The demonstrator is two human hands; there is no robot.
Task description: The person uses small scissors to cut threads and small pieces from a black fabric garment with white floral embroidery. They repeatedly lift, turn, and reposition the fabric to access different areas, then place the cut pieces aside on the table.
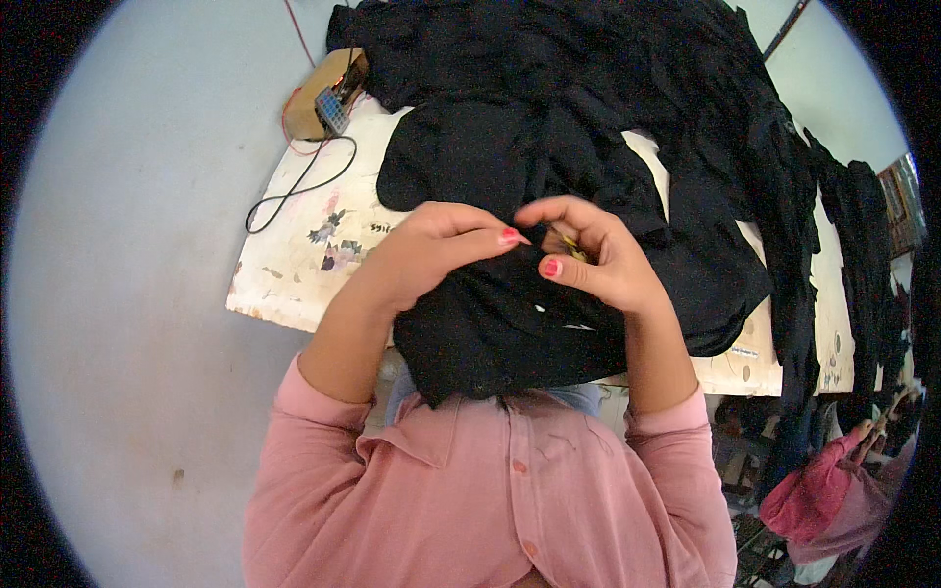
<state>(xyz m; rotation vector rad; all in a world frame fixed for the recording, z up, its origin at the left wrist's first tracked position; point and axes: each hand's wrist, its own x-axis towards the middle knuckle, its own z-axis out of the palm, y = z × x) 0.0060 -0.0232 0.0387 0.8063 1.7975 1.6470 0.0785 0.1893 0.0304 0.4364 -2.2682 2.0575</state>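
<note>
We see the left hand (426, 250) and the right hand (600, 245) facing each other above a piece of black cloth (510, 343), with a small gap between the fingertips. The cloth lies directly below the fingers of both hands, spread over the near edge of the tabletop (284, 274) and hanging down in front of the pink shirt (470, 490).

On the left hand, we see the thumb and forefinger drawn together, with the red-nailed thumb pointing at the other hand; we cannot tell whether a bit of cloth or thread is caught between them. The right hand is curled round a small yellow-and-dark item (572, 247), which sits in the hollow between thumb and fingers. Its forefinger reaches toward the left fingertips, slightly blurred, and its thumb stands apart from that forefinger. We cannot make out the item's full shape.

Beyond the hands, we find more black fabric (549, 49) heaped across the far part of the tabletop and draping off to the right. At the far left corner stand a brown box (306, 98) and a keypad (332, 110), with a looped dark cable (284, 201) near them.
</note>
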